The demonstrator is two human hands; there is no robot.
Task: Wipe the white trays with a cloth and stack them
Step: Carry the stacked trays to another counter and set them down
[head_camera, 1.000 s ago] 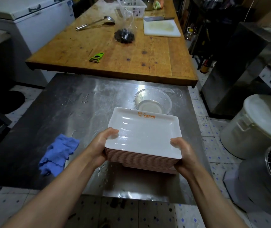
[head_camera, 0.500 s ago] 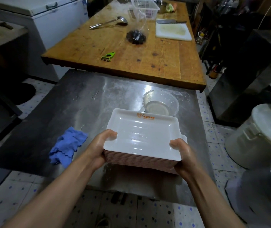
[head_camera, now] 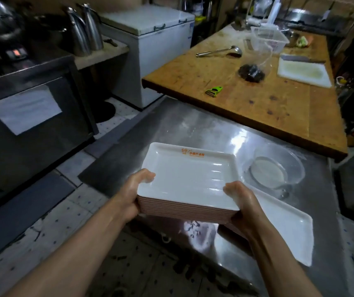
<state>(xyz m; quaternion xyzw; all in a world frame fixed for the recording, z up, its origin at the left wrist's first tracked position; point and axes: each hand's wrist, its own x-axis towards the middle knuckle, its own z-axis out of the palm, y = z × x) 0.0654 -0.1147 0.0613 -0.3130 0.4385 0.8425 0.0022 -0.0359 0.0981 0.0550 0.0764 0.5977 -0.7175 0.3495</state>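
A stack of several white trays (head_camera: 190, 179) with orange lettering on the top one's far rim is lifted above the steel table (head_camera: 171, 129). My left hand (head_camera: 136, 188) grips the stack's left edge, thumb on the top rim. At the stack's right near corner my right hand (head_camera: 239, 197) grips it the same way. One more white tray (head_camera: 289, 228) lies on the table under my right forearm. The blue cloth is out of view.
A clear glass bowl (head_camera: 276, 168) stands on the steel table right of the stack. Beyond it a wooden table (head_camera: 279, 99) holds a green peeler (head_camera: 214, 91), a ladle, a bag and a white cutting board. A dark oven cabinet (head_camera: 28, 116) and white freezer (head_camera: 150, 52) stand at left.
The stack, held in both hands, has lifted off the table and swung left as my view turned left. A single tray that lay beneath it now shows on the table.
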